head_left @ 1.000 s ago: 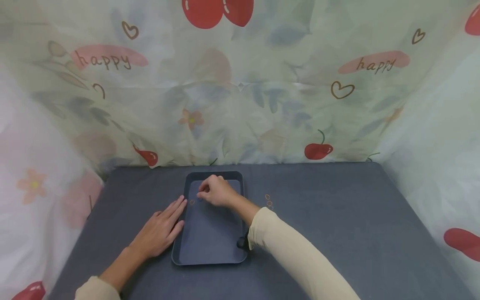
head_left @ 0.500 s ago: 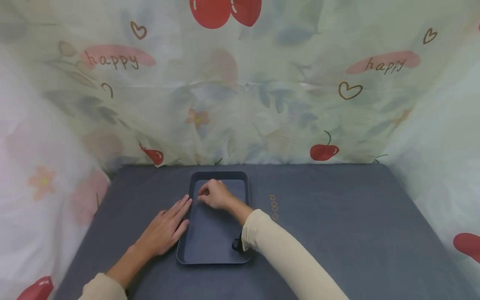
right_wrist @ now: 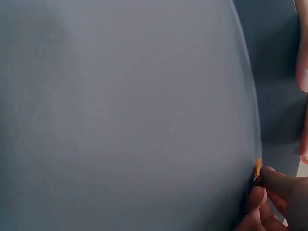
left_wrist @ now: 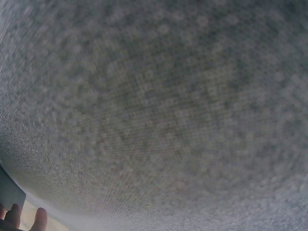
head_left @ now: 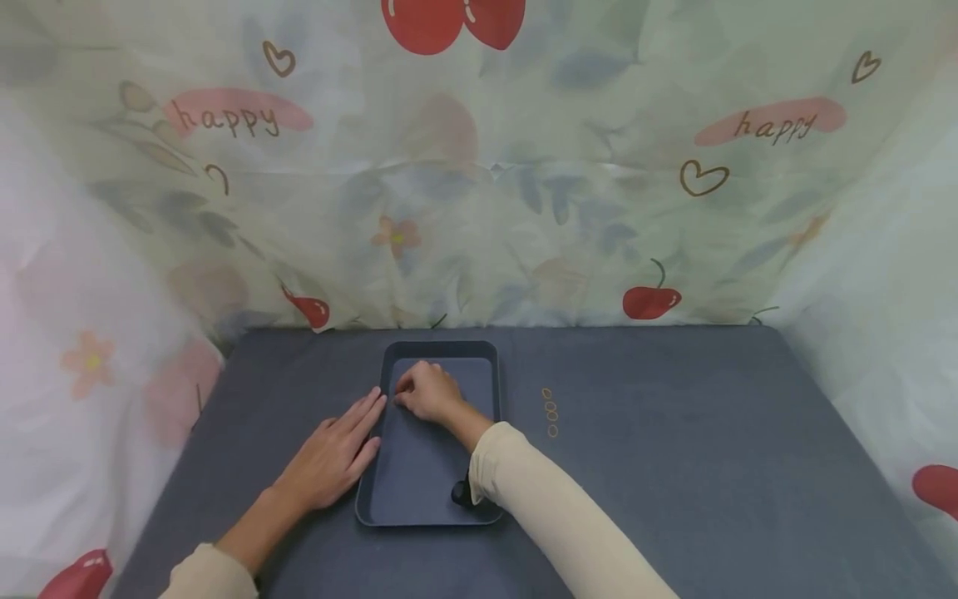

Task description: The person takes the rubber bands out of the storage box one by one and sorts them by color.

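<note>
Find a shallow rectangular tray (head_left: 419, 474), dark grey-blue, with rounded corners, low walls and a smooth, matte floor. Record a short row of thin orange loops (head_left: 551, 412), roughly round, lying flat just to the right of the tray. Note also, in the right wrist view, a narrow orange piece (right_wrist: 258, 167) at the tray's left wall, mostly hidden by fingers. Cannot tell the material of the loops or of the piece.

Under the tray, note a dark grey tablecloth (head_left: 696, 449), visibly woven at close range in the left wrist view. Behind and to both sides, observe pale, creased sheeting (head_left: 509, 249), printed with red cherries, muted leaves, flowers, outlined hearts and the word "happy".

Observe the left hand (head_left: 334, 453) palm down beside the tray, with fingertips resting on its left rim. Note fingers extended and lying close together, thumb set apart. Observe the right hand (head_left: 430, 391) reaching across the tray, over its far left part. Note fingers curled, with thumb and forefinger pinching the orange piece. Record a cream sleeve (head_left: 546, 507) on the right arm, slanting in from the lower right, and a black rounded device (head_left: 460, 493) at its cuff.
</note>
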`<action>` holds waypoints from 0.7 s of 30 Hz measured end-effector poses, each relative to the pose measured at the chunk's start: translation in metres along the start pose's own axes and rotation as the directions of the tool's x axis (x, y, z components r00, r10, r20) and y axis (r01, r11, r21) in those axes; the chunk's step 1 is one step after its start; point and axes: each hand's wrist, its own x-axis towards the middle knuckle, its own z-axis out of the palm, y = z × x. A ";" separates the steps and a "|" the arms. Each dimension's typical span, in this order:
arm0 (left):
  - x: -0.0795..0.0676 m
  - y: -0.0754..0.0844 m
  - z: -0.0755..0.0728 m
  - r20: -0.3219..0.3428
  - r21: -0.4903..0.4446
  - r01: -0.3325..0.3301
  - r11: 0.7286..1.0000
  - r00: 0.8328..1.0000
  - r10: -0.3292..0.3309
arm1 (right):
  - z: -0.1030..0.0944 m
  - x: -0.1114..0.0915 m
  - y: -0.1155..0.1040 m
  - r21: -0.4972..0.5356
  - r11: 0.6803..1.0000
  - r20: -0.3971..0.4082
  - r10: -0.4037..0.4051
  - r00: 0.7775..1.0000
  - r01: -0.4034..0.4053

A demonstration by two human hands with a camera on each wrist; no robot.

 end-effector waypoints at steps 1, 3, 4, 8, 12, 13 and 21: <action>0.000 0.000 0.000 0.000 -0.001 -0.001 1.000 1.000 0.001 | 0.000 0.000 0.000 -0.005 1.000 -0.002 0.005 1.000 -0.005; 0.000 0.000 0.000 -0.001 -0.003 -0.001 1.000 1.000 0.001 | 0.001 0.000 -0.001 -0.010 1.000 -0.006 0.009 1.000 -0.009; 0.001 0.000 0.000 -0.002 -0.006 -0.001 1.000 1.000 0.001 | 0.001 0.001 -0.001 -0.013 1.000 -0.009 0.009 1.000 -0.009; 0.001 0.001 0.000 0.010 -0.010 0.003 1.000 1.000 -0.003 | 0.001 0.002 0.000 -0.022 1.000 -0.023 0.005 1.000 -0.006; 0.002 0.001 -0.001 0.020 -0.013 0.007 1.000 1.000 -0.007 | 0.002 0.002 0.000 -0.035 0.999 -0.039 0.001 0.999 -0.003; 0.002 0.001 -0.001 0.020 -0.014 0.008 1.000 1.000 -0.008 | 0.003 0.003 0.001 -0.038 0.999 -0.041 0.000 0.999 -0.002; 0.001 0.001 -0.002 0.021 -0.012 0.011 1.000 1.000 -0.011 | 0.004 0.004 0.000 -0.033 0.999 -0.034 0.006 0.999 -0.007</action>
